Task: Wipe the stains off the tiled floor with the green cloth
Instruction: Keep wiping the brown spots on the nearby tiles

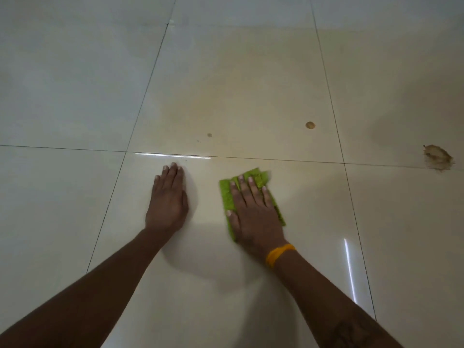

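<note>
Right hand [253,209] lies flat, fingers spread and straight, palm pressing the folded green cloth [261,177] onto the tiled floor [62,197]. No pinch; grip is just an open press, likely so the whole palm loads the cloth for sliding. Cloth sits on the near tile, just short of the grout line [276,160], its far edge poking out past the fingertips. Left hand [168,197] is flat on bare tile beside it, fingers together and straight, holding nothing; probably bracing body weight while crouched. Orange wristband [278,253] on the right wrist.

Stains all lie beyond the cloth on the far tiles: small dark spot [209,135] nearest, round brown spot [310,125] further right, and a large brown smear [438,158] at the right edge, touching the grout line. A faint yellowish haze [226,96] spreads over the middle far tile; can't tell if it is stain or reflection.

Nothing stands between cloth and stains. Judgement: none of the visible marks wiped yet; next push goes forward over the grout line, then rightward. The big smear needs a long reach or a body shift.
</note>
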